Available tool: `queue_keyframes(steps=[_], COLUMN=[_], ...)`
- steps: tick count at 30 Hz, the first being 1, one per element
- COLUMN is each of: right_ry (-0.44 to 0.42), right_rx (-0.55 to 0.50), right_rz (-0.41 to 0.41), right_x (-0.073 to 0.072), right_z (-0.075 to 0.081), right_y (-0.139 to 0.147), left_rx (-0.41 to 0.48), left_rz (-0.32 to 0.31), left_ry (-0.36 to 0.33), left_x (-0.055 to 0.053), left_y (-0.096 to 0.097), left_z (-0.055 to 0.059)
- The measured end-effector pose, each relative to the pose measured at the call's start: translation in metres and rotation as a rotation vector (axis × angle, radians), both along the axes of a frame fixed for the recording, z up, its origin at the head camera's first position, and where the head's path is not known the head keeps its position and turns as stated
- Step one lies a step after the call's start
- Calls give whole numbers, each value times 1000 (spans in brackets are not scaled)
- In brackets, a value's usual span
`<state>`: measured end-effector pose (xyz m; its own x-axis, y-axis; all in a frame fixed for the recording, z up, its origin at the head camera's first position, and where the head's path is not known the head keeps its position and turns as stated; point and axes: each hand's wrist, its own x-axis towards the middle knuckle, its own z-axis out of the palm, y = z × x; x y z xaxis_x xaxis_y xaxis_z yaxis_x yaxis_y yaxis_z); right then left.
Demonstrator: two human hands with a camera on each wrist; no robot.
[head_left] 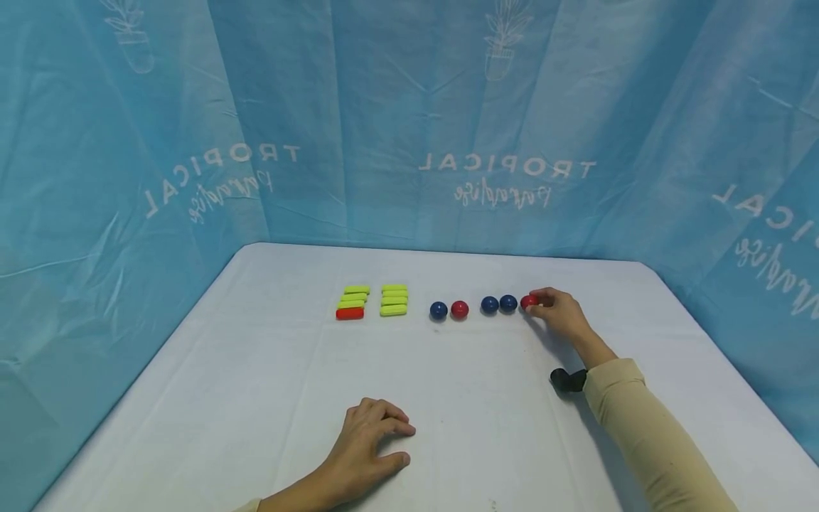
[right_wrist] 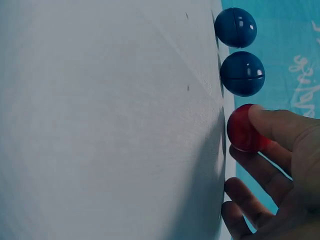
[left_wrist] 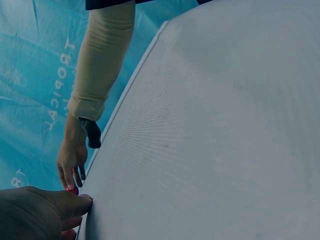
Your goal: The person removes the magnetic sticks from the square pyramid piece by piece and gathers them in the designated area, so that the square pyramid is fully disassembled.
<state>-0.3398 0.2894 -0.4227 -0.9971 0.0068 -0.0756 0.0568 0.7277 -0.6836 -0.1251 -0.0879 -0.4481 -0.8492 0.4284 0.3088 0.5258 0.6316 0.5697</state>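
Note:
My right hand [head_left: 559, 313] pinches a red ball [right_wrist: 243, 129] between thumb and fingers at the right end of a row of balls. Just left of it sit two blue balls [head_left: 499, 304], close together. Farther left are another blue ball [head_left: 438, 311] and a second red ball [head_left: 459, 309]. My left hand [head_left: 367, 451] rests at the front of the white table, fingers loosely bent and thumb apart, holding nothing. In the left wrist view, part of the left hand [left_wrist: 40, 212] shows at the lower left corner.
Two stacks of yellow-green blocks [head_left: 394, 300] lie at the back left, side by side; a red block [head_left: 350, 313] lies at the front of the left one. A black wrist camera [head_left: 566, 381] sits at my right cuff. Blue printed curtains [head_left: 397, 107] enclose the white table [head_left: 256, 355].

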Motion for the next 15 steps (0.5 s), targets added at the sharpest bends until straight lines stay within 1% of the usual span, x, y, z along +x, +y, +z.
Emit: queue_keyframes(steps=[5,9,15], right_ry=[-9,-8,-29], right_rx=[34,36,35], right_rz=[0,8,18], right_x=[-2,-3,-2], right_z=[-3,-5,-3], right_y=[1,1,2], left_rx=[2,2,7], left_rz=[-5,-7,-9], left_ry=[-6,-2,3], left_x=[-1,-1,-1], left_y=[0,1,0], left_z=[0,-1,-1])
